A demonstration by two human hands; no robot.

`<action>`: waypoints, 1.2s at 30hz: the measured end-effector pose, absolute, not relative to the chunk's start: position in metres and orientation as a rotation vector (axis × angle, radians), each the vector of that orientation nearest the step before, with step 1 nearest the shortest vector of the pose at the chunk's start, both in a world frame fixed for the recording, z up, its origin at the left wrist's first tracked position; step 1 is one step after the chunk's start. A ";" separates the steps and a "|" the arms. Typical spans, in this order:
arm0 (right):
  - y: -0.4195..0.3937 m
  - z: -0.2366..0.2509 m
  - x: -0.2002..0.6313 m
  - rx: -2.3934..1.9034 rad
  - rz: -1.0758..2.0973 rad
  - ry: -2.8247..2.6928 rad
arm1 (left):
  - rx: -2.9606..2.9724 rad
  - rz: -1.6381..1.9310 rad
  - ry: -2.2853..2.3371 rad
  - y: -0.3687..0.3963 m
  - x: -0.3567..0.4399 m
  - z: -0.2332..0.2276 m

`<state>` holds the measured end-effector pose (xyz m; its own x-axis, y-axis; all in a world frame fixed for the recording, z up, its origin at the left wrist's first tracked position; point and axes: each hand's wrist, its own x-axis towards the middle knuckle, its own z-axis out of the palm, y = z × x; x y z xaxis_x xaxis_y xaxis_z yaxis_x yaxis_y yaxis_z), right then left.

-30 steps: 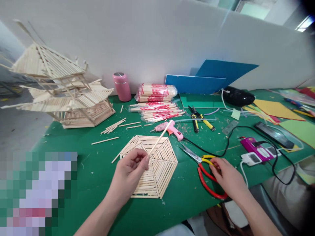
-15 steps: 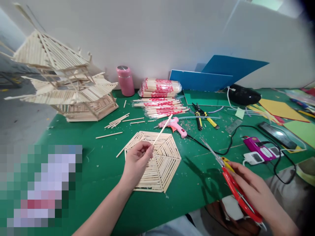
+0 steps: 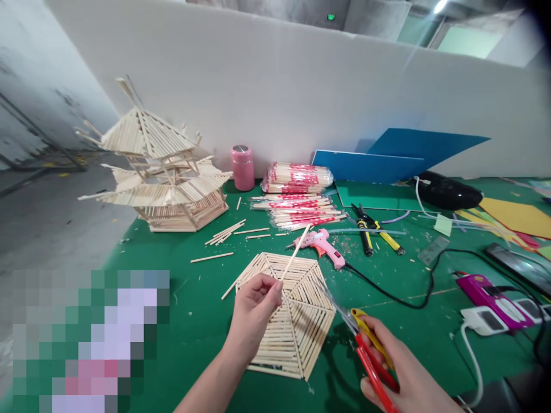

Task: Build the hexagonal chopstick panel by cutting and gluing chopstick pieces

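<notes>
One thin, pale wooden stick [image 3: 296,252] is pinched in the left hand [image 3: 257,301], over one flat, many-sided pale wooden panel [image 3: 316,324] on the green tabletop [image 3: 193,327]. The right hand [image 3: 398,358] holds one pair of metal scissors [image 3: 365,353] with red and yellow handles. Farther back are one pink plastic glue gun [image 3: 328,249] and two flat blue boards [image 3: 365,167].

Bright lamp [image 3: 441,6], soft shadows [image 3: 338,367], pixelated patch [image 3: 136,307]

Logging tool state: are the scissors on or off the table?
Off: the right hand holds the scissors, and their shadow falls on the table apart from them.
</notes>
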<state>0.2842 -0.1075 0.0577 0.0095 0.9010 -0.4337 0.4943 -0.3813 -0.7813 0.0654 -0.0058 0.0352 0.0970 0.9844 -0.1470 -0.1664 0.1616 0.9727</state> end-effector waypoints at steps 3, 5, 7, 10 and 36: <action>-0.102 0.061 0.276 -1.894 1.290 -1.539 | 1.003 1.102 1.084 -0.007 0.065 0.034; -0.098 0.060 0.271 -1.902 1.295 -1.609 | 0.994 1.089 1.075 -0.008 0.066 0.034; -0.095 0.058 0.268 -1.905 1.298 -1.642 | 0.986 1.064 1.053 -0.009 0.068 0.035; -0.094 0.054 0.265 -1.880 1.295 -1.636 | 0.973 1.026 1.023 -0.011 0.070 0.037; -0.089 0.056 0.256 -1.825 1.306 -1.688 | 1.352 1.037 0.982 -0.017 0.070 0.033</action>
